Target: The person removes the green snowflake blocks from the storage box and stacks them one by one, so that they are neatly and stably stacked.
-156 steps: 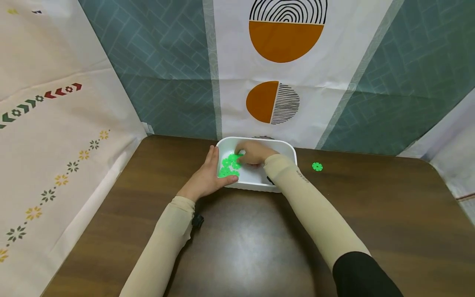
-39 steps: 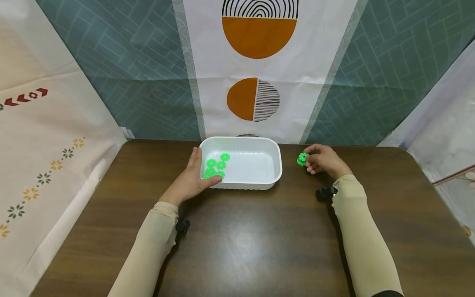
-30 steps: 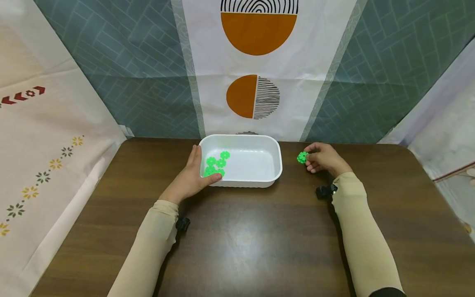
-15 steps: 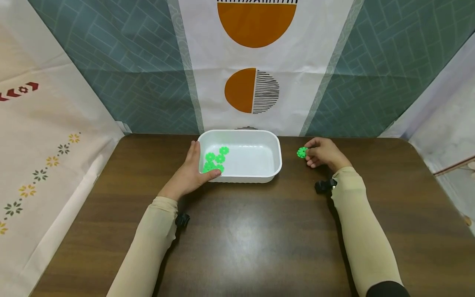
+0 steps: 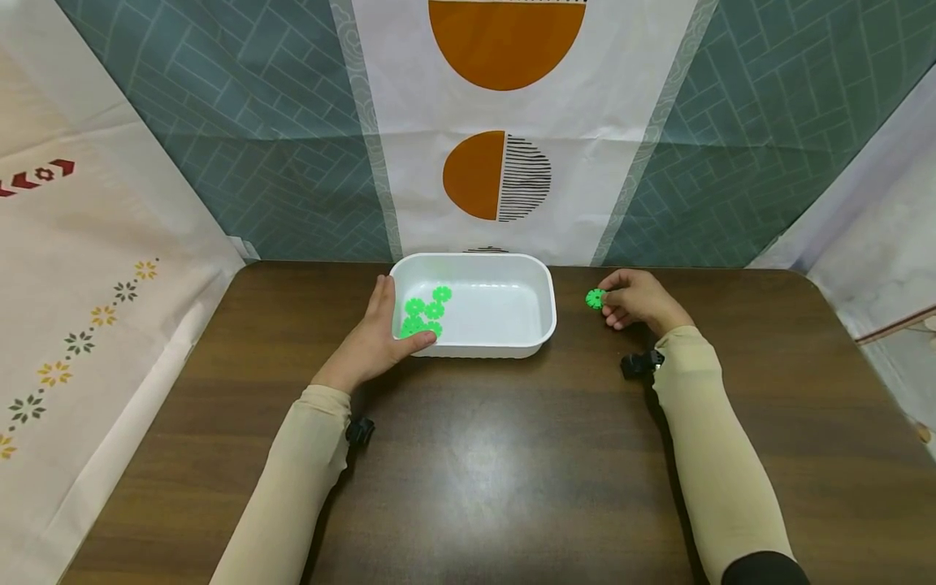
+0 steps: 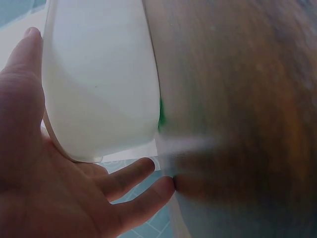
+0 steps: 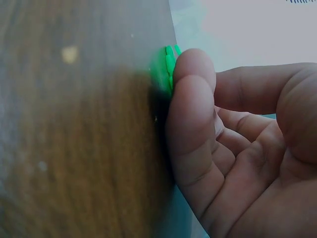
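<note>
On the left, the left hand (image 5: 370, 341) braces one end of the white, rectangular, round-cornered plastic tray (image 5: 504, 352), fingers spread along the outside, thumb lying over the front rim. Light contact looks enough here; a hard push could skid the tray over the brown wood-grained table (image 5: 468, 455). Inside, the bright green, flower-edged plastic discs (image 5: 414, 307) bunch at that same end, some overlapping, just beside the thumb, so that thumb is best kept off them.

Across to the right, beyond the tray, there's the matching green notched plastic disc (image 5: 594, 299), low at the tabletop, pinched at its edge between the thumb and fingertips of the right hand (image 5: 639, 302). The wrist view shows thin green edges; one disc or two stacked, I cannot tell. Good handling here means a soft edge pinch, face level, fingertips clear of the notches.
</note>
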A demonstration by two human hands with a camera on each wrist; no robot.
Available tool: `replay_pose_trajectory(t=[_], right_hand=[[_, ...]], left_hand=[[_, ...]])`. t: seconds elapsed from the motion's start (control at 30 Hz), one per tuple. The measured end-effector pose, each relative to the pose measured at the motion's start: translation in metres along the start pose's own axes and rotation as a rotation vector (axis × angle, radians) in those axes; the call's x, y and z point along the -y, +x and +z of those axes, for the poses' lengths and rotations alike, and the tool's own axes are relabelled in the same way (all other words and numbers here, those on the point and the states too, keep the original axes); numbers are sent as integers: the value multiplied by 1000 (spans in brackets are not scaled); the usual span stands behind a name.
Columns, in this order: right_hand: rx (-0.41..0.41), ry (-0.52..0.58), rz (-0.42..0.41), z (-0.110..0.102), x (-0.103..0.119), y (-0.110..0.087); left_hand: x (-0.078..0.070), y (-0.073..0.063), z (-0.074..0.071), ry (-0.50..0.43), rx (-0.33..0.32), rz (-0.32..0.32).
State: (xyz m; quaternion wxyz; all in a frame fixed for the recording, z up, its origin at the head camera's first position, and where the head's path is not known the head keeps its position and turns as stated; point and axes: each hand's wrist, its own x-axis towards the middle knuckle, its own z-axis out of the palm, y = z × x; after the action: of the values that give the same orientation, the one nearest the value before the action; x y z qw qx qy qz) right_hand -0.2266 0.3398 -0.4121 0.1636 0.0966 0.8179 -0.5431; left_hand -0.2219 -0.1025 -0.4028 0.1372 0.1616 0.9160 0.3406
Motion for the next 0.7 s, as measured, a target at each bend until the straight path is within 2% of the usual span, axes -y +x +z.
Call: replay_pose_trajectory(t=[0.7], right_hand=[[-2, -5, 20, -1, 1, 1]], left_hand=[[-1, 1, -1, 0, 6, -5]])
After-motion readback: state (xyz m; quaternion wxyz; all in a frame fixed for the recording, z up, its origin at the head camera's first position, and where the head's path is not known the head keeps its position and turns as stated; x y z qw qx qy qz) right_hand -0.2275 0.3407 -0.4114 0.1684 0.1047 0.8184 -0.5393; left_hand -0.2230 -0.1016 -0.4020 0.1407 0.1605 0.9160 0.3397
